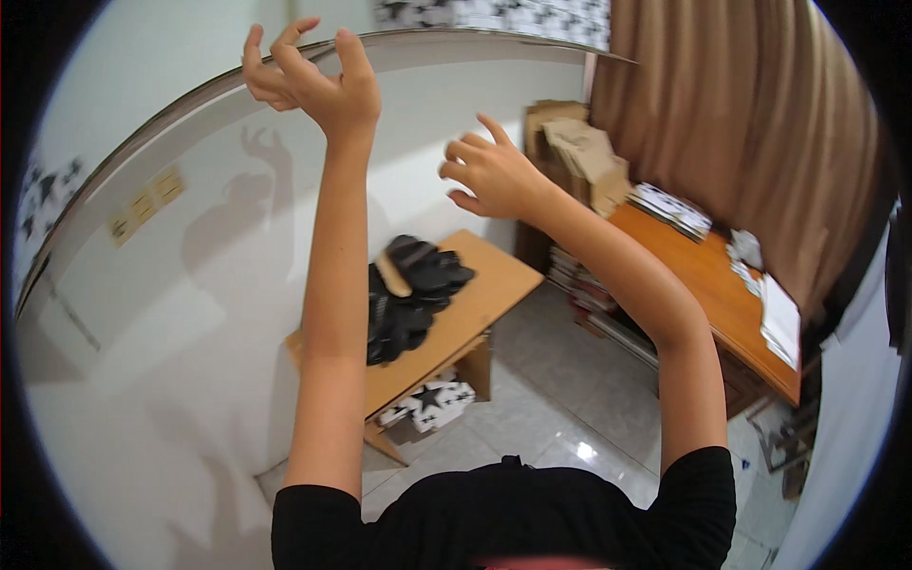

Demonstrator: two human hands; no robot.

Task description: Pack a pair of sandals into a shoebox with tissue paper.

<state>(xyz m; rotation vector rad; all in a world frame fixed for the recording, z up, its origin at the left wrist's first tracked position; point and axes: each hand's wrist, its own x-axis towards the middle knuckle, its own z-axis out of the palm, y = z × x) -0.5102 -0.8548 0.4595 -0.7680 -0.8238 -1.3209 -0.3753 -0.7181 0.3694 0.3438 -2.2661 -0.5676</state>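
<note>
Head view, empty hands (328, 92) (501, 177) raised apart, black items (429, 283) on table (494, 268) below them

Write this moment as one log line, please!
Left hand: raised, open, empty | right hand: raised, open, empty | black pile: on small table | white papers: on desk

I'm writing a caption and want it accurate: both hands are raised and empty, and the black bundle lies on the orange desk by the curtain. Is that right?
Not quite: the head view shows the black bundle on the tan table, not the orange desk. The left hand and right hand are indeed raised and empty.
</note>
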